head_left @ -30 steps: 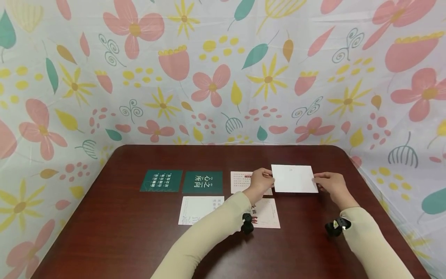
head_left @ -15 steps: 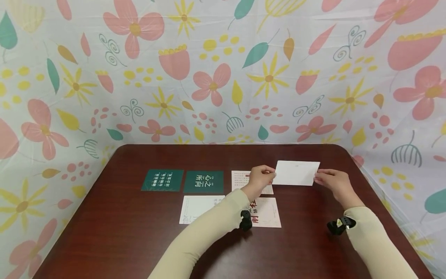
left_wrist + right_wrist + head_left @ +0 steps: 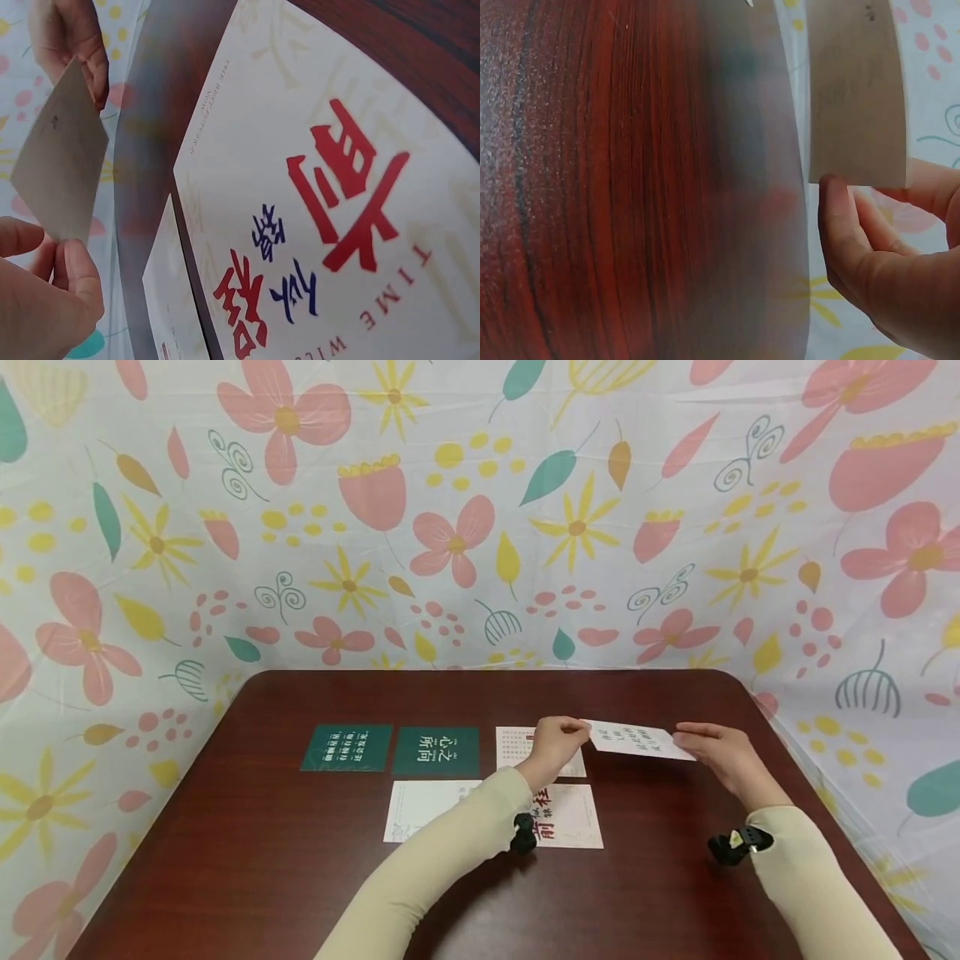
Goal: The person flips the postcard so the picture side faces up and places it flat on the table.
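A white postcard (image 3: 637,739) with dark handwritten-style characters is held tilted above the table's right half. My left hand (image 3: 553,750) pinches its left end, and my right hand (image 3: 723,758) grips the right end between thumb and fingers. In the left wrist view the card's plain underside (image 3: 64,150) faces the camera, a small mark on it. The right wrist view shows that underside too, with the right hand (image 3: 900,255) at its lower edge. Beneath the left arm lies a pale card with red characters (image 3: 570,818); a pale card with a printed grid (image 3: 513,747) is partly hidden by the left hand.
Two dark green cards lie at the left: one with several text lines (image 3: 347,748), one with large characters (image 3: 437,752). A white card (image 3: 423,810), partly covered by the left sleeve, sits below them. The dark red wooden table (image 3: 247,877) meets a floral cloth (image 3: 465,527) behind.
The held postcard was lifted, blank side up, then turned over between both hands, so its written side now shows from above. The cards on the table have not moved.
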`<state>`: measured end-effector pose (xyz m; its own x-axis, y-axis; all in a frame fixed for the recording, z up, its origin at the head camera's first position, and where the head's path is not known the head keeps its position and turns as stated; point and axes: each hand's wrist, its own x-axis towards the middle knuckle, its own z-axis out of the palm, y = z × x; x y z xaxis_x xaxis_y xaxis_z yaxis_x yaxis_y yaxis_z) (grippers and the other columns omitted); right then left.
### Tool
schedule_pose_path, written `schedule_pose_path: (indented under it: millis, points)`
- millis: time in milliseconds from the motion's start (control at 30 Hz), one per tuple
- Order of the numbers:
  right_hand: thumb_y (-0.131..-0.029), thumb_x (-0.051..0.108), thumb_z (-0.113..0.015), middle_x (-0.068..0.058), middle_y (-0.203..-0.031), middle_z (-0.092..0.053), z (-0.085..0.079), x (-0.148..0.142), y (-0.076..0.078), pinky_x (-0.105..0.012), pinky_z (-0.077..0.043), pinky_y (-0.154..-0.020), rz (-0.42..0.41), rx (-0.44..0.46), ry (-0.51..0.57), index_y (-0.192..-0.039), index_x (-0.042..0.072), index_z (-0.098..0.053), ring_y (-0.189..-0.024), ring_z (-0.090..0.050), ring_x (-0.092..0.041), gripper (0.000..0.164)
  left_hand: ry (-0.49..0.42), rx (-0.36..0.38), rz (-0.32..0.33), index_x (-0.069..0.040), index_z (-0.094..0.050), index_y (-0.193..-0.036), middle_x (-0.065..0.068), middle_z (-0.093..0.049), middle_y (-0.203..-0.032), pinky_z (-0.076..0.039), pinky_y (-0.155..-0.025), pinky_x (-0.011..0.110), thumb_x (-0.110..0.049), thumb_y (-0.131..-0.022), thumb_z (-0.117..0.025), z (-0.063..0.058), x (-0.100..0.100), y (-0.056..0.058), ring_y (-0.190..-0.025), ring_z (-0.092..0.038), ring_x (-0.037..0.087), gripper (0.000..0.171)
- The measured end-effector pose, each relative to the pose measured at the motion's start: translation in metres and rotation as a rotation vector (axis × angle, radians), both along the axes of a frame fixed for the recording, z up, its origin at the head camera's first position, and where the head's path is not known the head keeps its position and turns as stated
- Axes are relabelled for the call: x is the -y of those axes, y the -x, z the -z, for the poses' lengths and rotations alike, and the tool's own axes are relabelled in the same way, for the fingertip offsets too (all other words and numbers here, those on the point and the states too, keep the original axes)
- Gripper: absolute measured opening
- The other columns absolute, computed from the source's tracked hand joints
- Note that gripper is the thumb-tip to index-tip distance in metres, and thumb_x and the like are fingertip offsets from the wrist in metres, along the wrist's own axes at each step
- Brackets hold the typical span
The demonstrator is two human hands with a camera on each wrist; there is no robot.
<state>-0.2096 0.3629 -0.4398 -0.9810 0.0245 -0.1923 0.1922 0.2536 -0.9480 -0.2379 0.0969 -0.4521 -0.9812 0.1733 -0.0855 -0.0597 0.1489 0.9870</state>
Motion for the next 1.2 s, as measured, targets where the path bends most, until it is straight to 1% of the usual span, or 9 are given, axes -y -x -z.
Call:
schedule_pose_path:
  millis: [100,167,267,400,633,800,933,1067,1200]
  points:
    - [-0.092,0.015,-0.065,-0.007,-0.113,-0.065,0.004,0.003,0.003,-0.016,-0.051,-0.074,0.003,-0.015,-0.125,-0.137,-0.014,-0.041,-0.083,-0.058,0.007,0.059,0.016,-0.021,-0.001,-0.004,-0.073,-0.100,-0.001,-0.065,-0.091,-0.048,-0.063,0.023,-0.004,-0.088,-0.066,0.002,-0.003,-0.001,-0.076,-0.059,0.009,0.014]
    - [-0.093,0.015,-0.064,-0.022,-0.122,-0.059,0.006,0.006,0.005,-0.017,-0.051,-0.074,0.018,-0.015,-0.178,-0.137,-0.015,-0.040,-0.082,-0.057,0.008,0.059,0.027,-0.037,-0.010,-0.003,-0.070,-0.105,0.002,-0.062,-0.088,-0.046,-0.058,0.022,0.001,-0.085,-0.066,0.004,-0.006,-0.001,-0.070,-0.057,0.009,0.021]
    - [-0.093,0.016,-0.063,-0.032,-0.131,-0.050,0.007,0.008,0.007,-0.017,-0.051,-0.073,0.038,0.010,-0.221,-0.136,-0.015,-0.042,-0.081,-0.055,0.009,0.057,0.040,-0.058,-0.039,-0.003,-0.065,-0.115,0.007,-0.061,-0.086,-0.044,-0.054,0.020,0.008,-0.080,-0.066,0.007,-0.010,0.000,-0.064,-0.054,0.007,0.036]
    - [-0.093,0.016,-0.063,-0.034,-0.135,-0.045,0.006,0.009,0.008,-0.018,-0.051,-0.072,0.057,0.049,-0.220,-0.136,-0.014,-0.043,-0.079,-0.056,0.006,0.056,0.055,-0.056,-0.060,-0.001,-0.061,-0.122,0.010,-0.061,-0.086,-0.044,-0.052,0.018,0.011,-0.077,-0.066,0.009,-0.014,0.000,-0.061,-0.051,0.006,0.047]
    - [-0.092,0.015,-0.063,-0.031,-0.133,-0.046,0.004,0.006,0.011,-0.022,-0.054,-0.070,0.050,0.079,-0.225,-0.140,-0.011,-0.040,-0.077,-0.060,0.000,0.059,0.014,0.049,-0.048,0.000,-0.058,-0.126,0.004,-0.055,-0.080,-0.052,-0.058,0.024,0.012,-0.079,-0.065,0.011,-0.021,-0.001,-0.060,-0.053,0.011,0.048]
    - [-0.090,0.015,-0.065,-0.031,-0.130,-0.049,0.003,0.005,0.010,-0.025,-0.055,-0.069,0.045,0.107,-0.260,-0.139,-0.011,-0.040,-0.075,-0.061,-0.003,0.061,0.053,0.094,-0.054,-0.001,-0.058,-0.127,0.001,-0.052,-0.076,-0.054,-0.059,0.026,0.012,-0.077,-0.066,0.012,-0.025,-0.001,-0.057,-0.059,0.014,0.052]
    - [-0.089,0.017,-0.067,-0.032,-0.132,-0.047,0.004,0.003,0.011,-0.027,-0.054,-0.071,0.031,0.126,-0.310,-0.140,-0.010,-0.040,-0.079,-0.059,-0.004,0.064,0.109,0.093,-0.049,-0.001,-0.057,-0.127,0.001,-0.052,-0.075,-0.052,-0.056,0.024,0.011,-0.076,-0.068,0.014,-0.029,0.001,-0.057,-0.060,0.014,0.053]
    - [-0.088,0.019,-0.068,-0.033,-0.134,-0.044,0.007,0.001,0.012,-0.032,-0.054,-0.077,0.015,0.136,-0.345,-0.140,-0.011,-0.039,-0.086,-0.059,-0.010,0.067,0.165,0.094,-0.017,-0.002,-0.055,-0.130,0.000,-0.054,-0.069,-0.046,-0.053,0.022,0.009,-0.077,-0.068,0.016,-0.032,0.003,-0.055,-0.054,0.011,0.056]
    - [-0.087,0.017,-0.069,-0.034,-0.135,-0.042,0.009,-0.001,0.013,-0.036,-0.054,-0.081,0.015,0.146,-0.355,-0.140,-0.012,-0.038,-0.088,-0.060,-0.014,0.068,0.204,0.099,0.012,-0.002,-0.055,-0.132,0.007,-0.060,-0.065,-0.040,-0.051,0.022,0.008,-0.078,-0.069,0.018,-0.036,0.005,-0.051,-0.049,0.011,0.057]
